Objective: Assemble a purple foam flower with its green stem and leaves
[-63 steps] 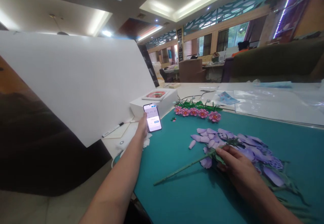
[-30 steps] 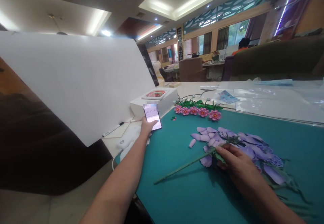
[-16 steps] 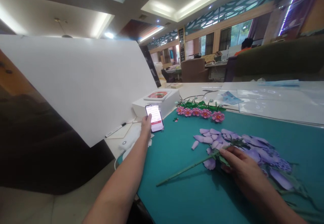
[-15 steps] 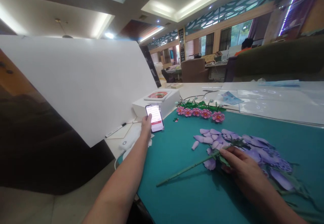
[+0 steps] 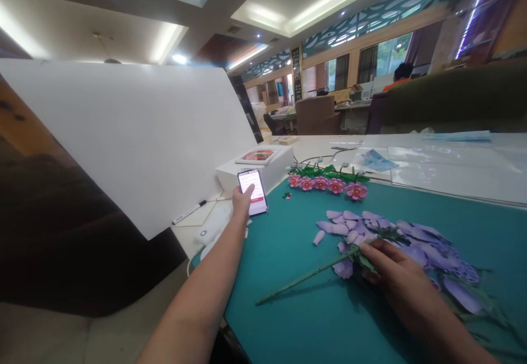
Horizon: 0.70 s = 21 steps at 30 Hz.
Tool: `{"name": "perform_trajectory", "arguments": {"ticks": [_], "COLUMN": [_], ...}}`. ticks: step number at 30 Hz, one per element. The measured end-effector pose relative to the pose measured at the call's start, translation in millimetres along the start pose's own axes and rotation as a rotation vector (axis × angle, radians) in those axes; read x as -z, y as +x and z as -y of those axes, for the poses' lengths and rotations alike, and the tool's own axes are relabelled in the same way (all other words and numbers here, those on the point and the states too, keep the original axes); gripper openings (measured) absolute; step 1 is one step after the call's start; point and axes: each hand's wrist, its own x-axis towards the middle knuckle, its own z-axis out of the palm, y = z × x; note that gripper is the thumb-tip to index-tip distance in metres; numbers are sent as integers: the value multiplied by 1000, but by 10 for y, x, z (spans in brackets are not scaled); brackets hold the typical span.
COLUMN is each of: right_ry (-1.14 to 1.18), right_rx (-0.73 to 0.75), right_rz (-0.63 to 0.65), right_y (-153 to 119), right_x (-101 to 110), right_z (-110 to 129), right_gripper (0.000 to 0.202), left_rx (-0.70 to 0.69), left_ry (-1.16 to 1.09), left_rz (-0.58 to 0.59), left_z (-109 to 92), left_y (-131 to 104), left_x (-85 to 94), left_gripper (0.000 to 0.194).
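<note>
Mid-frame, the left hand (image 5: 241, 202) clasps the phone (image 5: 258, 206), probably slick, best held by its edges. Well apart, lower right of centre, the right hand (image 5: 393, 268) pinches the green stem (image 5: 304, 282), seemingly light and stiff, at its leafy end, a sensible hold.

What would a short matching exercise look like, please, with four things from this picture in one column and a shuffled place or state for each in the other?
Column one:
1. Phone
2. Green stem
3. Pink flowers
4. Marker pen

Column two:
A. Held between the fingers of the right hand
B. White and black, lying near the lower edge of the white panel
C. Lit up, in the left hand
D. In a row along the far part of the teal surface

Right pairs: 1-C, 2-A, 3-D, 4-B
</note>
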Motion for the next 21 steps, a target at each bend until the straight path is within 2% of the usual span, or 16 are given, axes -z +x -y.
{"name": "perform_trajectory", "arguments": {"ticks": [13, 21], "right_ry": [-3, -2], "right_rx": [5, 14], "right_rz": [30, 1], "right_y": [-7, 5], "right_x": [5, 0], "right_z": [4, -1], "right_gripper": [35, 37], "left_rx": [-21, -15], "left_ry": [41, 124], "left_rz": [-70, -38], "left_z": [-20, 62], "left_y": [-18, -93], "left_x": [-40, -8], "left_gripper": [29, 35]}}
